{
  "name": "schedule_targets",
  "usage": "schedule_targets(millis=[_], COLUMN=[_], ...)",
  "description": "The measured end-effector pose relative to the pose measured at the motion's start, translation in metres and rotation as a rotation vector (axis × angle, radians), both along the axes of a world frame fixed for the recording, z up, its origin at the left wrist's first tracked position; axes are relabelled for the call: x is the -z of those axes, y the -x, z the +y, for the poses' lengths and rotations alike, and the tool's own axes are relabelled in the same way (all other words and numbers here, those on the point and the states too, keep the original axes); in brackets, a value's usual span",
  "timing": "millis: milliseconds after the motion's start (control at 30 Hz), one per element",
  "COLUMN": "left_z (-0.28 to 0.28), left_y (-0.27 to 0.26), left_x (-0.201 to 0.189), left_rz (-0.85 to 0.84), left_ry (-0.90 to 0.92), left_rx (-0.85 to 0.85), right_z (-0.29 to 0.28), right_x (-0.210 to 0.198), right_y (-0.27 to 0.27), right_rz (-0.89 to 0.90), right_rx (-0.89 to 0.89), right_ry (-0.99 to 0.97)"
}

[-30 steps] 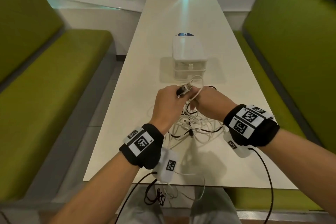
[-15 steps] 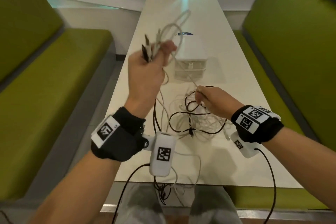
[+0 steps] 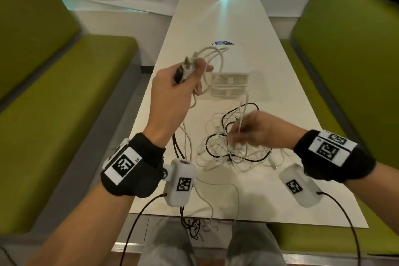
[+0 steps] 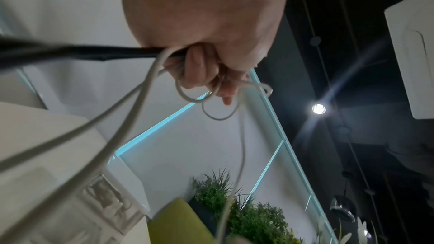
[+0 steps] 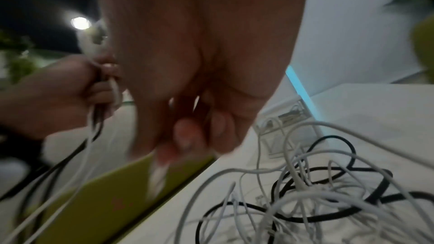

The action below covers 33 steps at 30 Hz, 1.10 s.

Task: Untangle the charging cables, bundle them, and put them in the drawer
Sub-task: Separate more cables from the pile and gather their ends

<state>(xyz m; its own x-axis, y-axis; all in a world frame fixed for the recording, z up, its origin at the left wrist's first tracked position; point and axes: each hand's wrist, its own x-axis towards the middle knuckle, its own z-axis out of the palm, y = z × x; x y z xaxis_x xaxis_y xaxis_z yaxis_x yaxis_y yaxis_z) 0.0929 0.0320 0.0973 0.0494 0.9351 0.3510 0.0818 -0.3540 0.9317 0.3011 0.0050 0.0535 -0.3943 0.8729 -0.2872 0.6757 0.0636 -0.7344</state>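
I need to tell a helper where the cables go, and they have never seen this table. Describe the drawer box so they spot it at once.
A long white table runs between two green benches. At its middle, just beyond the cable tangle, stands the drawer box. It is the only boxy thing there: small, white, with two stacked drawers facing the person.

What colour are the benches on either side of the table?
Both benches are yellow-green, clearest in the head view.
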Motion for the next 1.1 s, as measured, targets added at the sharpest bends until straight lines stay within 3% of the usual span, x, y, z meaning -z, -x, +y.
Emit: schedule_targets(millis=[67,100,200,633,867,1100], left_z=[-0.001,-0.002,-0.005,-0.005,0.001,0.007], left_y=[0.005,0.005,0.004,0.002,0.008,0.007], left_x=[-0.002,-0.003,-0.001,0.01,0.009,0.013], left_rz=[-0.056,-0.048,0.025,0.122,0.07,-0.017], left_ry=[-0.018,-0.038,-0.083,-0.032,-0.042,-0.025], left_rx=[-0.028,-0.047,-0.07,0.024,-0.074,0.002], right_z=[-0.015,-0.018,-0.014,0.002,-0.01,-0.015], right_x=[-0.006,-0.007,-0.005,0.016,0.004,-0.01], right_y=[0.01,0.012,0.007,0.003,0.006,0.003], right_rz=[-0.231,-0.326,-0.542,0.013,-0.112,0.064], right_rx=[-0.301,-0.371,-0.349,0.116,-0.297,-0.503], right_ry=[0.249,0.341,0.275,-0.027,0.41,0.607])
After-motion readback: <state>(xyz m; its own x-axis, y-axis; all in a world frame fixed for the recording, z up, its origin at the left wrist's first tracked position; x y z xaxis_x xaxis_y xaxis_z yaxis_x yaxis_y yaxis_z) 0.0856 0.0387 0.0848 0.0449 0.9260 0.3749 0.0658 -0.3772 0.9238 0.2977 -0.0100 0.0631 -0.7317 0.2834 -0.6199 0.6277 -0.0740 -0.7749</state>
